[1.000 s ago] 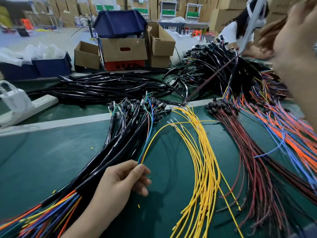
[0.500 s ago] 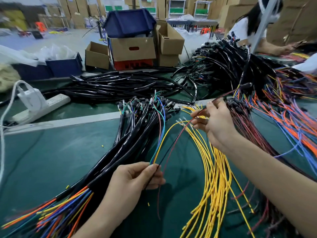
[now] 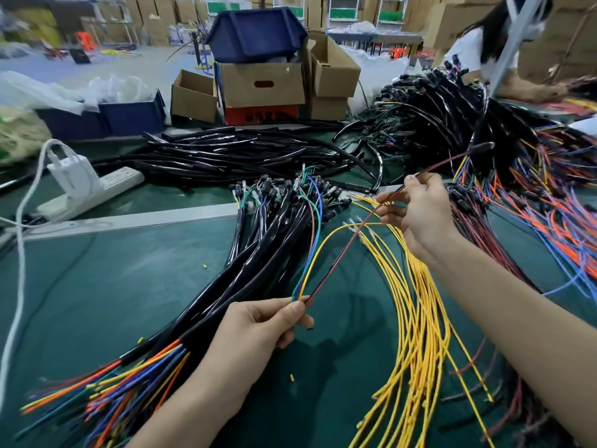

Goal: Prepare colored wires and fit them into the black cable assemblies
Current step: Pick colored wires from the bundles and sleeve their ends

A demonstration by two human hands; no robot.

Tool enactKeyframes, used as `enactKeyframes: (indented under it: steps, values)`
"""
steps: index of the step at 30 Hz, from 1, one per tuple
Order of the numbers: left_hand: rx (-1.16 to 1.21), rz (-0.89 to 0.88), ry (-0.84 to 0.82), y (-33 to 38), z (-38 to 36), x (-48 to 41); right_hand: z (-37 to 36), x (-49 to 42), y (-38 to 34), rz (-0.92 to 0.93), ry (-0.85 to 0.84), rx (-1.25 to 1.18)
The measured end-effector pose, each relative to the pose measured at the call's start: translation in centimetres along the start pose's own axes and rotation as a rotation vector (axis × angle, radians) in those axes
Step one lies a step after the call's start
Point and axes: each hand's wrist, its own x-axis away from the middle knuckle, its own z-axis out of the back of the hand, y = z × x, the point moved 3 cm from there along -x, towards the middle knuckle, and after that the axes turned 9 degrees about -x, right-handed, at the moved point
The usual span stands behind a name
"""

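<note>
Left hand (image 3: 258, 328): pinches gathered coloured wires (image 3: 318, 240), probably for fitting together. Right hand (image 3: 420, 215): pinches red wire (image 3: 336, 263), stretched to that bundle. Black cables (image 3: 252, 263) beside, on tabletop (image 3: 113, 286); yellow wires (image 3: 420, 318) sorted right.

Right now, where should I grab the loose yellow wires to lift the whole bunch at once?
Pinch the yellow wires at mid-length, coming down from above with fingers across the bunch: there they run close and parallel, while both ends fan out on the green mat.
</note>
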Motion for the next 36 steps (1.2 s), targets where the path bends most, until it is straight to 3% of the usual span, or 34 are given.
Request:
enactKeyframes:
  steps: [6, 9, 10, 12, 13, 15, 17, 19, 23, 27, 33, 36]
  values:
    - [-0.013, -0.028, 0.015, 0.0, -0.1, 0.1, 0.6, -1.1, 0.3, -0.087, 0.029, 0.08]
    - [-0.009, -0.036, 0.02, -0.1, -0.1, 0.1, 0.9, -0.3, -0.3, -0.204, -0.066, 0.599]
    - [-0.011, -0.04, 0.02, -0.1, -0.1, 0.1, 0.9, 0.0, -0.8, -0.137, -0.089, 0.819]
    - [-0.04, -0.052, 0.016, -0.1, -0.1, 0.1, -0.2, 1.5, -2.0, 0.218, -0.099, 1.142]
    - [-0.078, -0.068, 0.017, 0.0, -0.1, 0.1, -1.5, 3.2, -2.4, 0.441, -0.164, 1.16]
    - [-0.197, -0.128, 0.031, 0.2, 0.0, 0.2, -4.8, 7.7, -2.1, 0.705, -0.558, 1.024]
    - [-0.286, -0.199, 0.039, 0.7, 0.3, 0.3, -6.5, 10.6, 0.0, 0.682, -0.979, 1.033]
    - [-0.339, -0.255, 0.048, 1.3, 0.9, 0.3, -6.6, 11.1, 1.5, 0.569, -1.107, 1.084]
    - [-0.448, -0.3, 0.051, 1.8, 1.9, -0.1, -5.4, 9.6, 1.8, 0.324, -0.998, 0.78]
    - [-0.435, -0.288, 0.107, 1.5, 2.1, -0.2, -5.0, 9.6, 2.6, 0.317, -0.961, 0.713]
    - [-0.006, -0.229, 0.288, 1.3, 2.1, -0.4, -4.2, 9.5, 2.4, 0.342, -0.786, 0.647]
    - [0.047, -0.24, 0.356, 1.3, 2.3, -0.3, -3.8, 9.3, 2.0, 0.363, -0.721, 0.614]
